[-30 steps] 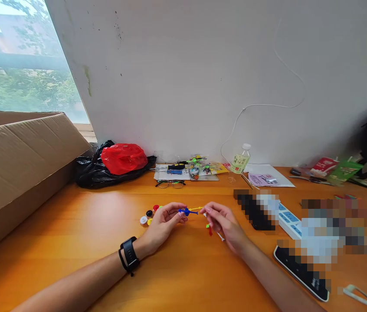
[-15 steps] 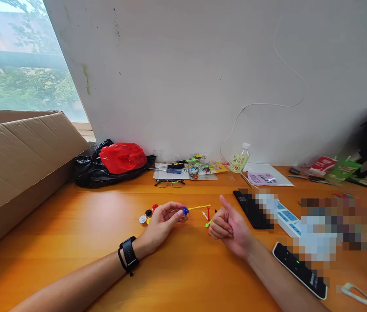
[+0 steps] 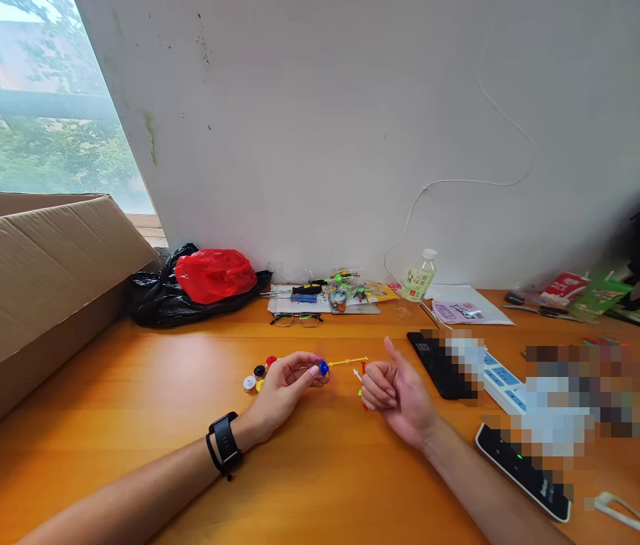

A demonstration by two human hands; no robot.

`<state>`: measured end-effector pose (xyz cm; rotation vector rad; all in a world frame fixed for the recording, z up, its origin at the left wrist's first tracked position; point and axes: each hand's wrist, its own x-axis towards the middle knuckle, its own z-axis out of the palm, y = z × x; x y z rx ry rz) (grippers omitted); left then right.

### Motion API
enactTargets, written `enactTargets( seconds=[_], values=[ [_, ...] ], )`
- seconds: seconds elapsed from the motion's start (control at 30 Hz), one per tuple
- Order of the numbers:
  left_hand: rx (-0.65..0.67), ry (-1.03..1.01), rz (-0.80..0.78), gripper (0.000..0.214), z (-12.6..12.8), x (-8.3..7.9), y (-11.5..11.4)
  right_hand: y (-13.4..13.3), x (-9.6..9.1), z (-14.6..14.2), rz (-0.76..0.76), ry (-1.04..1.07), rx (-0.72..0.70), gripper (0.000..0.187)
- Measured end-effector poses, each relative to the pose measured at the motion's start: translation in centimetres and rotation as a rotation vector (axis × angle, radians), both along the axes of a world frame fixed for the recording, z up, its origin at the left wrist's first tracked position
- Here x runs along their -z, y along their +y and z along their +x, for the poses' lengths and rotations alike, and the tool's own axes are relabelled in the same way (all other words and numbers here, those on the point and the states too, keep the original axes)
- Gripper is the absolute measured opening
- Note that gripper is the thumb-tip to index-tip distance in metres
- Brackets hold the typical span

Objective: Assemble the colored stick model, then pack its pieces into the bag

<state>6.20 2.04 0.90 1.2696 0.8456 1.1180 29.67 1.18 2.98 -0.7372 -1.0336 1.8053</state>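
My left hand (image 3: 291, 386) pinches a small blue round plastic piece (image 3: 324, 369) between thumb and fingertips, above the table. Just past it a thin yellow arrow-shaped stick (image 3: 348, 362) extends to the right. Several small round pieces sit beside the left hand, among them a white one (image 3: 249, 384), a black one (image 3: 259, 372) and a red one (image 3: 271, 361), partly covered by that hand. My right hand (image 3: 399, 397) has its fingers curled in and its thumb pointing up; nothing shows in it. Next to its knuckles lie a white arrow stick (image 3: 357, 375) and red and green ones, partly hidden.
A cardboard box (image 3: 30, 280) stands at left, near black and red plastic bags (image 3: 215, 274). Eyeglasses (image 3: 296, 320), screwdrivers and bagged parts lie at the back by a bottle (image 3: 419, 276). On the right are a phone (image 3: 436, 367), a power strip (image 3: 504, 380) and a black-and-white device (image 3: 524, 471).
My right hand has shifted slightly, covering more of the red and green sticks. The blue piece has turned a little in my left hand, which stays in place.
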Motion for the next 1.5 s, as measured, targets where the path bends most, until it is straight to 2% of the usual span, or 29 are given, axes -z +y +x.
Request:
enactTargets(
  seconds=[0.13, 0.23, 0.3, 0.47, 0.57, 0.8, 1.03, 1.27, 1.37, 1.5],
  values=[
    [0.007, 0.010, 0.002, 0.044, 0.0, -0.1, 0.0, 0.1, 0.2, -0.2, -0.007, 0.002, 0.005, 0.079],
    [0.005, 0.004, 0.006, 0.045, -0.1, -0.2, 0.0, 0.2, 0.5, -0.3, 0.002, -0.031, 0.011, 0.071],
    [0.008, -0.003, 0.016, 0.044, 0.0, -0.2, 0.0, 0.2, 0.6, -0.4, 0.029, -0.099, 0.017, 0.066],
    [0.015, -0.005, 0.002, 0.043, 0.0, -0.3, -0.1, -0.4, 0.8, -0.8, 0.181, -0.335, 0.087, 0.069],
    [0.007, -0.008, 0.001, 0.045, 0.1, -0.5, -0.1, -0.6, 1.0, -1.0, 0.231, -0.405, 0.087, 0.069],
    [0.008, -0.020, 0.002, 0.041, 0.1, -0.8, -0.2, -0.7, 1.0, -1.0, 0.257, -0.438, 0.071, 0.071],
    [0.008, -0.031, 0.004, 0.042, 0.1, -0.3, -0.1, -0.7, 1.1, -1.0, 0.306, -0.471, 0.084, 0.068],
    [0.092, -0.043, -0.043, 0.048, 0.1, -0.4, -0.2, -0.1, 2.5, -1.2, 0.449, -0.634, 0.298, 0.045],
    [0.146, -0.001, -0.018, 0.047, 0.1, -0.5, -0.2, -0.1, 3.2, -1.8, 0.483, -0.679, 0.279, 0.038],
    [0.140, -0.021, -0.038, 0.040, 0.1, -0.2, -0.1, -0.2, 3.9, -2.4, 0.495, -0.669, 0.250, 0.033]
  ],
)
